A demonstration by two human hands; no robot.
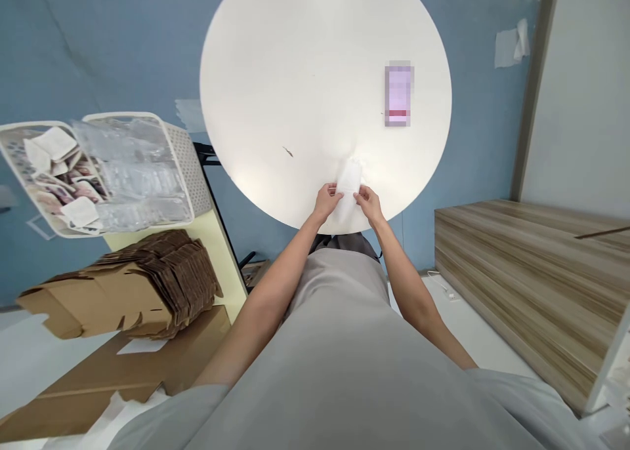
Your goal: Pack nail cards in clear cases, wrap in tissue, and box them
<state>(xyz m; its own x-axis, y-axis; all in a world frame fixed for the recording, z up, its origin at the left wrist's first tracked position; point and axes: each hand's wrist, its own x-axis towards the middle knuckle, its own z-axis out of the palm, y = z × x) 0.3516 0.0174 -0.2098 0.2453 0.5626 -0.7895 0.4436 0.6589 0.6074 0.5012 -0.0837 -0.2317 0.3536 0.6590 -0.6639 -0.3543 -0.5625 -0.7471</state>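
A small white pouch or packet (349, 186) lies at the near edge of a round white table (295, 76). My left hand (327, 201) pinches its left side, fingers closed on it. On the right side my right hand (369, 202) grips the same packet, fingers closed too. Both hands meet just over the table's near rim, in front of my grey-clothed body.
A phone-like object (398, 96) lies on the table's right part. At the left stands a white basket (189, 168) with clear bags and small packets. Flat cardboard pieces (162, 286) are stacked on a brown box (123, 378). A wooden bench (531, 286) is at the right.
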